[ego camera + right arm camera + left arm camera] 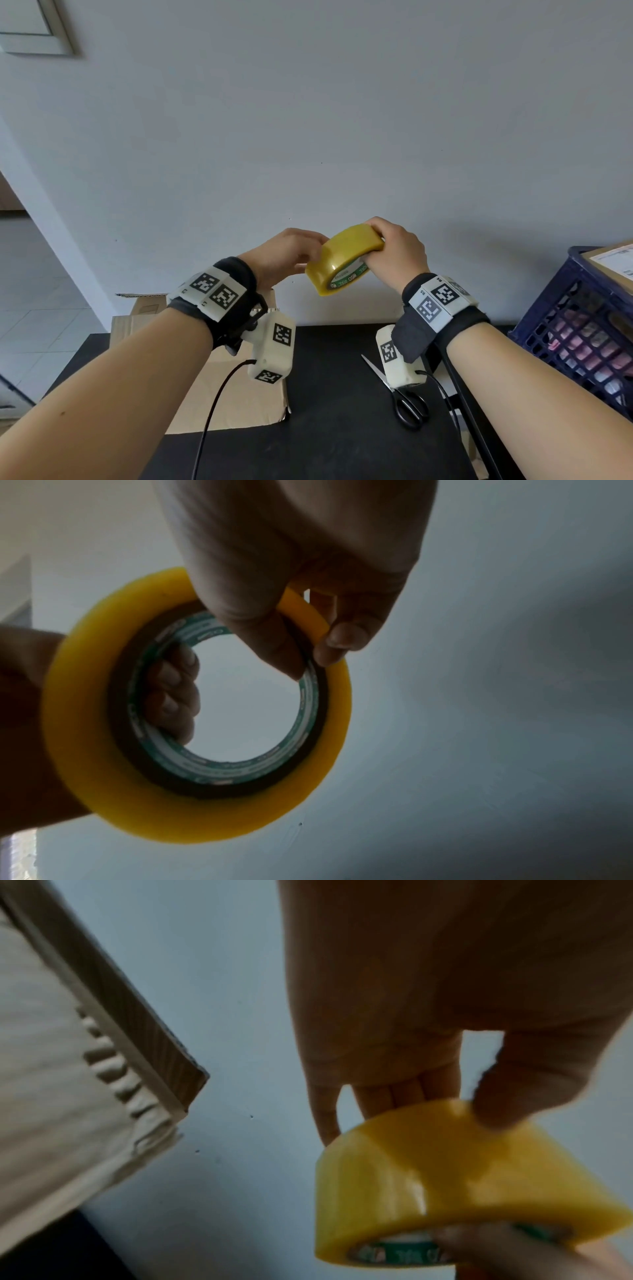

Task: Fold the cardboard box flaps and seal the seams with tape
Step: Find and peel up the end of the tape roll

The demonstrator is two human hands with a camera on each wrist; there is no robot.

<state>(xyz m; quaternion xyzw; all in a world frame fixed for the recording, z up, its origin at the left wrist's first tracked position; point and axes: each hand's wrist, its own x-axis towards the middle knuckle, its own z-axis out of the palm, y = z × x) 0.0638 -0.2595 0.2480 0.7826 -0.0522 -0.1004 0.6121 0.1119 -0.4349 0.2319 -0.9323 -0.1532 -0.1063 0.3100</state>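
Both hands (287, 257) (394, 253) raised, gripping tape roll (339, 263)

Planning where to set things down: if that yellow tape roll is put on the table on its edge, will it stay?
Probably not: the tape roll is a round ring, so it would likely roll. Laid flat it should stay. It looks rigid, keeping shape in both hands.

Flattened brown cardboard box (239, 394) on black counter (335, 428) at left, black-handled scissors (404, 401) right of it, dark blue plastic crate (579, 335) far right, yellow tape roll (342, 260) held above.
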